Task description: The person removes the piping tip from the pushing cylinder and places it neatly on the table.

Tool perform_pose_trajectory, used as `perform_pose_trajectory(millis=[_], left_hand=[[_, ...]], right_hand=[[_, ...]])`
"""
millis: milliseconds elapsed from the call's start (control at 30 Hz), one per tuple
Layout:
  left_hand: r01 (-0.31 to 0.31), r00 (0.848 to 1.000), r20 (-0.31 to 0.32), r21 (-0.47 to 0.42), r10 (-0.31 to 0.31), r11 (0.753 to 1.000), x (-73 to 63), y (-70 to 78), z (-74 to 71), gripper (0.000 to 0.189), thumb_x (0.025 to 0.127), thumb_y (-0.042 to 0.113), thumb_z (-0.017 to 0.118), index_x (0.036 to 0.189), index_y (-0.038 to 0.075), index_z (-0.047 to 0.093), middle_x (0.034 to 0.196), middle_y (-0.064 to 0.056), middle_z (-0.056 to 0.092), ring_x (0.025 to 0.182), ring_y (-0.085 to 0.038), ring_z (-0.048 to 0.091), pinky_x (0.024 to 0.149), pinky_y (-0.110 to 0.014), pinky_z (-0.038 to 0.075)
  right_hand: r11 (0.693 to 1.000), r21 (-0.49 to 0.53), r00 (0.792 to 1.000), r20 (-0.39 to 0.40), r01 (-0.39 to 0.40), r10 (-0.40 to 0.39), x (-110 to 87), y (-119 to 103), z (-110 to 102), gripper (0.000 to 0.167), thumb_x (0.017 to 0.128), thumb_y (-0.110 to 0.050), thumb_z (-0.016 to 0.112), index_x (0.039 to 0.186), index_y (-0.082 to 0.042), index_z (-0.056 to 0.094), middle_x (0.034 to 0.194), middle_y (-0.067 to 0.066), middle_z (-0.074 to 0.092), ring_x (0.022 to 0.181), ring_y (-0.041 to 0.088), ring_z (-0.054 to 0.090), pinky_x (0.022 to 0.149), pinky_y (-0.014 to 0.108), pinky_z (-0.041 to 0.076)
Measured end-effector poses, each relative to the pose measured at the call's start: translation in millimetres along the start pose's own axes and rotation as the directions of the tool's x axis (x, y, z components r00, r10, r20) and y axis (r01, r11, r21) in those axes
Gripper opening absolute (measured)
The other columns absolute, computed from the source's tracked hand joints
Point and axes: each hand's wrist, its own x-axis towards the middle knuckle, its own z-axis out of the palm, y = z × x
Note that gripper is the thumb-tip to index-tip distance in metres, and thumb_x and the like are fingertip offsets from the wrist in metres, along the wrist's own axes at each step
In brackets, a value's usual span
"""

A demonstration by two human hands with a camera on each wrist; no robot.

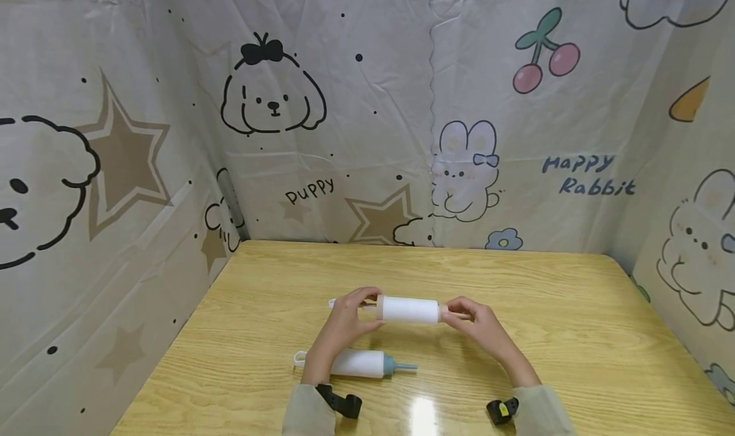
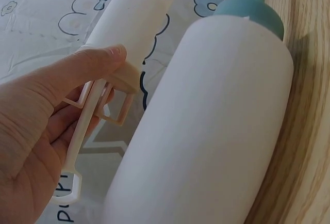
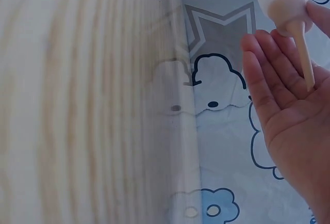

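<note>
A white syringe with beige end parts (image 1: 410,309) is held level above the table between both hands. My left hand (image 1: 344,321) grips its flanged end, thumb on the barrel; the white plunger rod (image 2: 85,126) with a loop handle runs beside the palm. At the other end my right hand (image 1: 485,327) pinches the beige cap (image 3: 289,15), its thumb on one side and fingers on the other. The thin beige nozzle (image 3: 305,59) points over the right palm. Below the left forearm, a second white syringe (image 1: 363,363) with a teal cap (image 2: 258,15) lies on the table.
Both syringes are over a light wood-grain table (image 1: 574,334). A cloth curtain (image 1: 373,104) printed with cartoon animals stands along the back and both sides. Black camera mounts (image 1: 340,403) sit on the wrists.
</note>
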Motion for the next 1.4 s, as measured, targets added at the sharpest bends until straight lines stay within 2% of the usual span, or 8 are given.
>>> perform_pose_trajectory(millis=[233, 533, 800, 933, 1033, 1133, 1233, 1400], left_hand=[[0.010, 1.000, 0.001, -0.001, -0.010, 1.000, -1.4, -0.4, -0.2, 0.052, 0.076, 0.011, 0.083, 0.123, 0.008, 0.062, 0.119, -0.008, 0.068, 0.108, -0.023, 0.066, 0.089, -0.033, 0.059], [0.027, 1.000, 0.008, -0.009, -0.026, 1.000, -2.2, -2.1, 0.2, 0.051, 0.077, 0.010, 0.083, 0.123, 0.008, 0.062, 0.120, -0.008, 0.068, 0.109, -0.024, 0.066, 0.089, -0.032, 0.058], [0.023, 1.000, 0.007, -0.014, -0.023, 1.000, -2.8, -2.6, 0.4, 0.052, 0.077, 0.010, 0.083, 0.124, 0.008, 0.061, 0.120, -0.009, 0.068, 0.110, -0.025, 0.066, 0.090, -0.032, 0.058], [0.016, 1.000, 0.005, -0.017, -0.016, 1.000, -2.8, -3.0, 0.7, 0.052, 0.077, 0.011, 0.083, 0.124, 0.008, 0.061, 0.120, -0.009, 0.067, 0.109, -0.026, 0.066, 0.089, -0.032, 0.058], [0.010, 1.000, 0.002, -0.015, -0.010, 1.000, -2.8, -3.3, 0.8, 0.052, 0.077, 0.012, 0.083, 0.124, 0.009, 0.061, 0.120, -0.009, 0.068, 0.109, -0.026, 0.066, 0.089, -0.031, 0.059], [0.006, 1.000, 0.004, -0.009, -0.006, 1.000, -2.7, -3.1, 0.7, 0.052, 0.077, 0.012, 0.083, 0.124, 0.009, 0.061, 0.121, -0.008, 0.068, 0.109, -0.026, 0.066, 0.089, -0.030, 0.058], [0.004, 1.000, 0.007, -0.001, -0.004, 1.000, -2.1, -2.6, 0.5, 0.051, 0.078, 0.012, 0.083, 0.124, 0.008, 0.061, 0.121, -0.008, 0.067, 0.109, -0.024, 0.066, 0.089, -0.030, 0.058], [0.020, 1.000, 0.005, 0.015, -0.021, 1.000, -1.6, -2.3, 0.2, 0.051, 0.078, 0.014, 0.083, 0.124, 0.011, 0.062, 0.121, -0.006, 0.068, 0.109, -0.021, 0.066, 0.090, -0.030, 0.058]], right_hand=[[0.996, -0.046, 0.996, -0.036, 0.076, -0.077, 0.1, 2.6, 2.1, 0.027, 0.091, -0.025, 0.070, 0.116, -0.014, 0.065, 0.112, 0.006, 0.069, 0.107, 0.018, 0.066, 0.091, 0.040, 0.056], [0.987, -0.079, 0.988, -0.050, 0.141, -0.145, -0.4, 2.8, 3.0, 0.032, 0.087, -0.023, 0.074, 0.116, -0.013, 0.064, 0.117, 0.009, 0.069, 0.109, 0.031, 0.067, 0.089, 0.038, 0.058], [0.983, -0.077, 0.984, -0.052, 0.165, -0.170, 2.3, 4.1, 3.5, 0.038, 0.085, -0.021, 0.077, 0.119, -0.012, 0.063, 0.119, 0.009, 0.067, 0.110, 0.021, 0.065, 0.094, 0.034, 0.056], [0.992, -0.059, 0.992, -0.049, 0.115, -0.118, 2.7, 2.8, 2.6, 0.036, 0.092, -0.024, 0.069, 0.122, -0.007, 0.061, 0.121, 0.011, 0.066, 0.112, 0.022, 0.063, 0.094, 0.031, 0.055], [0.998, -0.048, 0.998, -0.047, 0.041, -0.043, 2.5, 0.9, 1.7, 0.027, 0.099, -0.028, 0.058, 0.115, -0.007, 0.064, 0.111, 0.009, 0.069, 0.102, 0.017, 0.064, 0.086, 0.027, 0.055], [0.999, -0.044, 1.000, -0.015, 0.008, -0.009, 2.4, -0.5, 0.5, 0.029, 0.103, -0.029, 0.050, 0.105, -0.007, 0.068, 0.098, 0.008, 0.070, 0.089, 0.010, 0.064, 0.081, 0.029, 0.056], [1.000, -0.021, 1.000, 0.021, -0.010, 0.011, 2.2, -1.1, -0.1, 0.030, 0.103, -0.029, 0.051, 0.100, -0.006, 0.070, 0.094, 0.010, 0.072, 0.084, 0.007, 0.064, 0.081, 0.035, 0.058], [1.000, 0.001, 0.999, 0.030, -0.027, 0.027, 1.7, -0.5, 0.1, 0.027, 0.099, -0.030, 0.058, 0.106, -0.006, 0.069, 0.104, 0.013, 0.072, 0.093, 0.014, 0.068, 0.084, 0.039, 0.059]])
